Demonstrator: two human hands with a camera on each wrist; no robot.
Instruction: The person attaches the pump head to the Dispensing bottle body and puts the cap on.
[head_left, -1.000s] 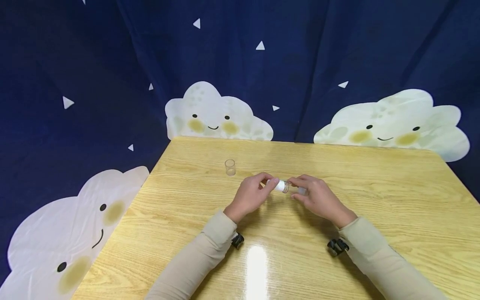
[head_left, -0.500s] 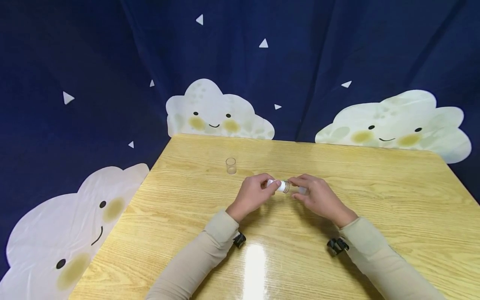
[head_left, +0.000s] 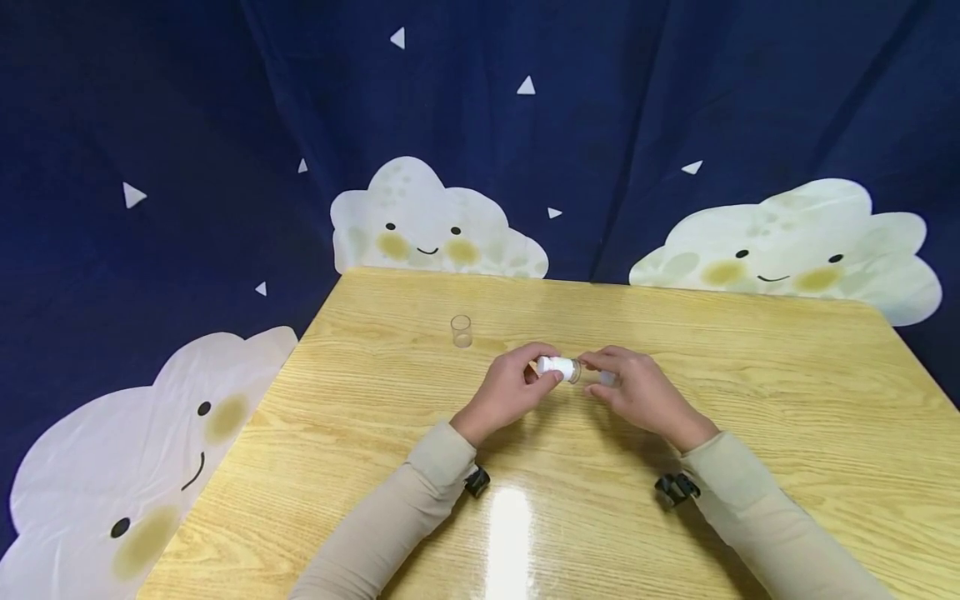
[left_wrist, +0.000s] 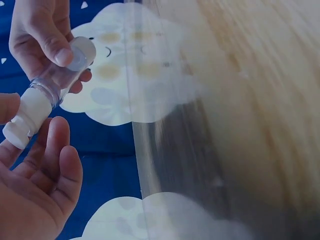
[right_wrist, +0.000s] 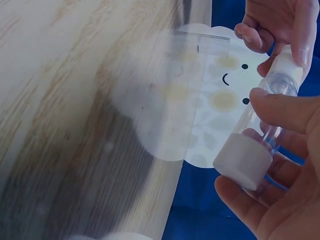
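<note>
A small clear bottle (left_wrist: 62,80) with a white bottom end (right_wrist: 242,161) lies sideways between both hands, above the table. At its left end is a white pump-style top (head_left: 556,367), ending in a short stepped head. My left hand (head_left: 508,387) pinches this top between thumb and fingers; in the left wrist view its other fingers are spread loosely below. The right hand (head_left: 637,390) grips the clear body, thumb across it and fingertips beneath. Part of the body is hidden behind the right fingers in the head view.
A clear open cylinder, like a bottle cap (head_left: 461,332), stands on the wooden table (head_left: 360,400) beyond the left hand. Behind the table hangs a dark blue curtain (head_left: 465,108) with smiling clouds. Black wrist cameras sit at both cuffs.
My left thumb and fingers have shifted on the white top, baring more of it. The right hand keeps its grip on the body. The clear cylinder stays in place.
</note>
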